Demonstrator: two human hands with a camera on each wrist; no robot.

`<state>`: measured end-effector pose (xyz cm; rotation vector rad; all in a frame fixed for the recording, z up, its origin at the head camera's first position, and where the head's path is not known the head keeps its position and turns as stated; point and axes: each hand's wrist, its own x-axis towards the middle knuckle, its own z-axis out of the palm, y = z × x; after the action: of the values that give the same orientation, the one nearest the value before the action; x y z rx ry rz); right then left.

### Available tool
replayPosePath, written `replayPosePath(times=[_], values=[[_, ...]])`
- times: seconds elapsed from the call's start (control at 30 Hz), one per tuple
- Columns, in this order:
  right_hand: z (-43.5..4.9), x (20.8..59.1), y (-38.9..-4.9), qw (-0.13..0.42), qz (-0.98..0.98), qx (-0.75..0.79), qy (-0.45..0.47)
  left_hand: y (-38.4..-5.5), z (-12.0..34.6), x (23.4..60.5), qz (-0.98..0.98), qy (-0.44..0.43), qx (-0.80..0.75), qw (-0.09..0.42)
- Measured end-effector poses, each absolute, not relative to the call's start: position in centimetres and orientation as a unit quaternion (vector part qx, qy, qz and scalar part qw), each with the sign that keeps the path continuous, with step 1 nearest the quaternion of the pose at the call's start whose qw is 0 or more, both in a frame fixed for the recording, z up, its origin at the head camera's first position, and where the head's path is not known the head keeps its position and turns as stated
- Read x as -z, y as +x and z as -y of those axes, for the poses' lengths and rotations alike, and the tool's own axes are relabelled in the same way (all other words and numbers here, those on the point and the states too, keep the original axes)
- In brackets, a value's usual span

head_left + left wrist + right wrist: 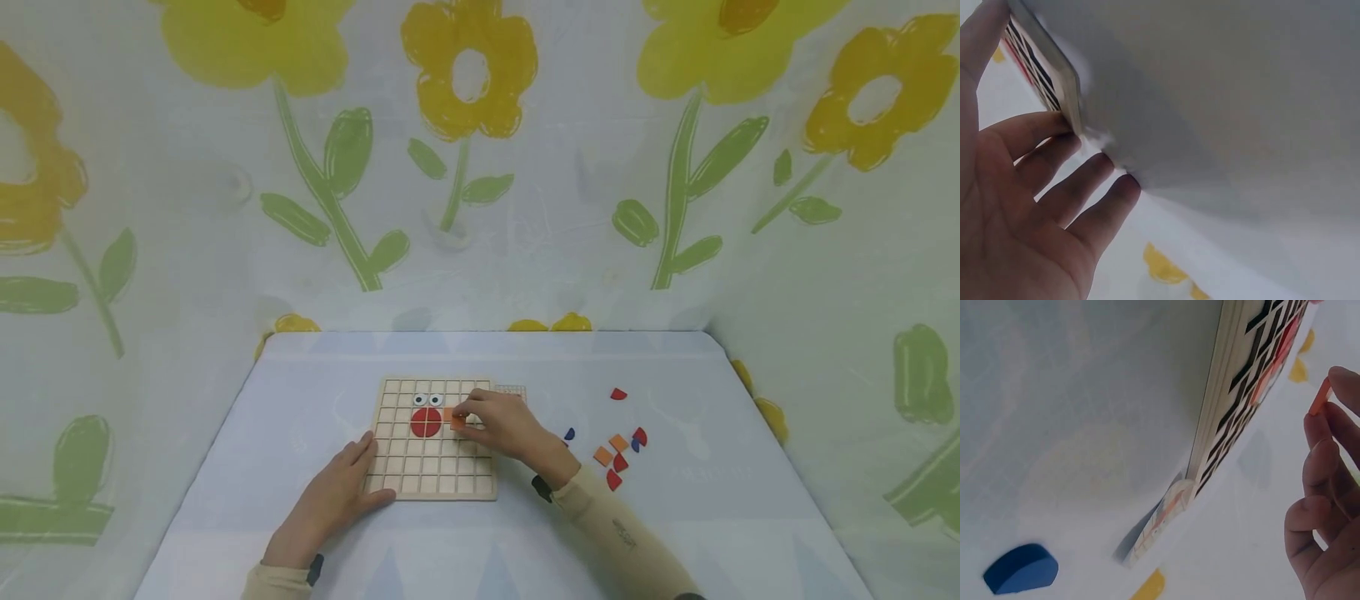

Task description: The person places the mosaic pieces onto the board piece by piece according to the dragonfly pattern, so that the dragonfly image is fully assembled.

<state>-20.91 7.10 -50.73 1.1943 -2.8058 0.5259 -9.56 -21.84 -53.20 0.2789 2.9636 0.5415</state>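
Note:
A wooden grid board [435, 486] lies on the table. Two eye tiles [427, 400] sit on it above a red disc made of quarter pieces [426, 422], and an orange square tile [447, 413] is just right of the disc. My right hand [501, 423] pinches another orange square tile [457, 424] between thumb and fingertips over the board; the right wrist view shows this tile [1319, 397] edge-on. My left hand [335, 492] rests against the board's near left corner, its fingers along the left side and the thumb at the front edge.
Right of the board lie loose red quarter pieces [618, 394], orange squares [603, 456] and blue rounded pieces [570, 433]. A printed card [517, 390] pokes out from the board's far right side. Flower-printed cloth walls [480, 275] stand behind and beside the table.

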Motion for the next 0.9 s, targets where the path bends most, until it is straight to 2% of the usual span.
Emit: replayPosePath(times=[0.23,0.57,0.9], values=[[-6.0,50.9,-21.4,0.011,0.914,-0.141,0.379,-9.7,22.2,53.6,-0.981,0.100,-0.155,0.054],[-4.3,51.6,-21.7,-0.017,0.920,-0.101,0.377,-9.3,23.6,53.5,-0.975,0.140,-0.173,0.008],[-3.9,51.6,-21.7,-0.034,0.926,-0.093,0.364,-9.5,24.3,53.6,-0.973,0.161,-0.163,0.006]])
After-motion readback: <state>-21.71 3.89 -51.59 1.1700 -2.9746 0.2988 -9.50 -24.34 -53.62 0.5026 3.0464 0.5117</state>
